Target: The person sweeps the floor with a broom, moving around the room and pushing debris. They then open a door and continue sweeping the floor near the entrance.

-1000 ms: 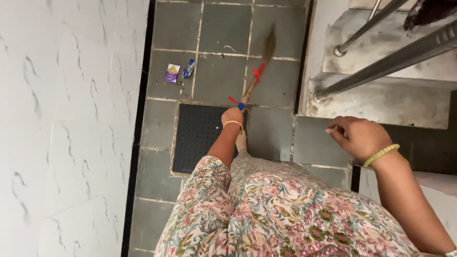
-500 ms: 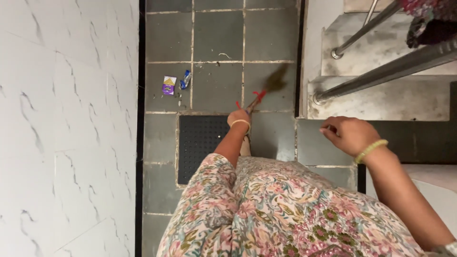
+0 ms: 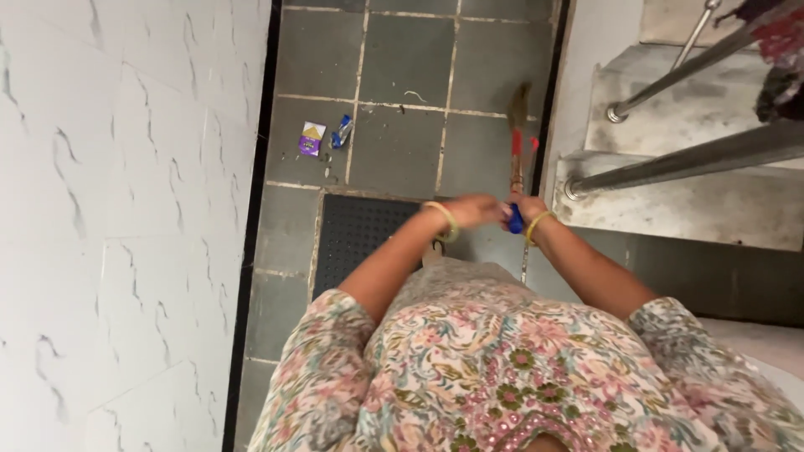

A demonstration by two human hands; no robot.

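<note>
Both hands now meet at the broom's butt end, where half a second ago only the left held it and the right hovered free off to the side near the steps. Closest to the camera, the person's left hand (image 3: 479, 209) and right hand (image 3: 528, 209) are blurred with motion but appear clamped together around the blue-wrapped end of the broom (image 3: 517, 159), wrist bangles almost touching. It is held low over the grey tiled floor (image 3: 402, 75), just beyond the black ribbed mat (image 3: 356, 234). Its long axis runs almost straight away from the person, handle end near, red binding midway, brush tip pointing to the far side of the floor, close beside the white edge of the stairs (image 3: 670, 192) and the steel handrails (image 3: 695, 159).

Farther off and to the left, two small wrappers (image 3: 325, 136) and scattered crumbs lie near the marbled wall (image 3: 126, 209). From this spot the brush looks likely to scrape the stair edge, and the litter sits well apart from the bristles, so a straight stroke could miss it.
</note>
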